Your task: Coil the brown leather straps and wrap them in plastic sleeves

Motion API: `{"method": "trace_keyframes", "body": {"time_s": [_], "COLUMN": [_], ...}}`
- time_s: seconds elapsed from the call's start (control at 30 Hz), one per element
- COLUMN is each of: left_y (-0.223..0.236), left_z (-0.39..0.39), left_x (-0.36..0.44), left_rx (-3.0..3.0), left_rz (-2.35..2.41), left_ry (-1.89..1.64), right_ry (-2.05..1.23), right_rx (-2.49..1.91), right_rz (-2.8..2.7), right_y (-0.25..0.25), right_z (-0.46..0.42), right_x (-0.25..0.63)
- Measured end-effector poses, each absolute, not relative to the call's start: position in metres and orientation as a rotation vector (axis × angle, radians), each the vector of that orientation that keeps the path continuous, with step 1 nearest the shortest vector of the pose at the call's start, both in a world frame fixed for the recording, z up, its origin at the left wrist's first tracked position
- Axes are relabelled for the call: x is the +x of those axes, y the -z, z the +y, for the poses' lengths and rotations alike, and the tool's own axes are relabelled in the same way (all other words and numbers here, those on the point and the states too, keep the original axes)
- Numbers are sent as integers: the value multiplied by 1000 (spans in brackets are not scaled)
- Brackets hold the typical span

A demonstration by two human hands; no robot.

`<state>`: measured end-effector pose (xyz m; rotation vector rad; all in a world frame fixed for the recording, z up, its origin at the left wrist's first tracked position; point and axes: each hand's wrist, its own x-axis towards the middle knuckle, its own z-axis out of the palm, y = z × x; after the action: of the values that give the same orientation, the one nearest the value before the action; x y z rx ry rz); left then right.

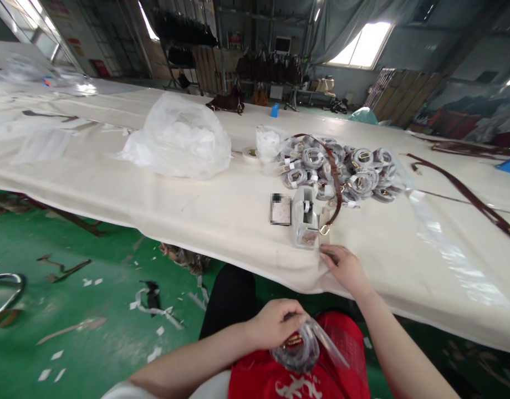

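Note:
My left hand (280,321) is closed on a coiled strap in clear plastic (305,352), held low over my lap. Gold-coloured metal shows inside the coil, and a loose end of the plastic sticks out to the right. At the front of the table, my right hand (346,269) has its fingertips drawn together near a beige strip (324,221). Whatever they pinch, if anything, is too small to make out. Just beyond these fingers stands a tape dispenser (305,219). A brown strap (335,172) with a gold clasp curves down beside it.
Behind the dispenser lies a pile of plastic-wrapped coiled straps (363,180). A small blurred card (280,210) is left of the dispenser. Farther left sits a large translucent bag (184,138). More brown straps (458,183) lie right. Scraps litter the green floor (113,310).

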<state>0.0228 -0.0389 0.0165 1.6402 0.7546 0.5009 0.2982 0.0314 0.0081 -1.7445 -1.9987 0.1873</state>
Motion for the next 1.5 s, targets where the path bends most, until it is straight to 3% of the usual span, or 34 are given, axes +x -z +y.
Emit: {"method": "trace_keyframes", "body": {"time_s": [0.83,1.5], "left_y": [-14,49], "left_z": [-37,-24], "left_x": [21,28], "left_rx": [1671,1735], "left_rz": [812,716], "left_ry": [-469,-449], "right_ry": [-381,-547], "right_rx": [-1742,-1746], "right_rz": [-1917,-1888], "right_y": [-8,-6], "right_z": [37,48], "right_x": [311,323]}}
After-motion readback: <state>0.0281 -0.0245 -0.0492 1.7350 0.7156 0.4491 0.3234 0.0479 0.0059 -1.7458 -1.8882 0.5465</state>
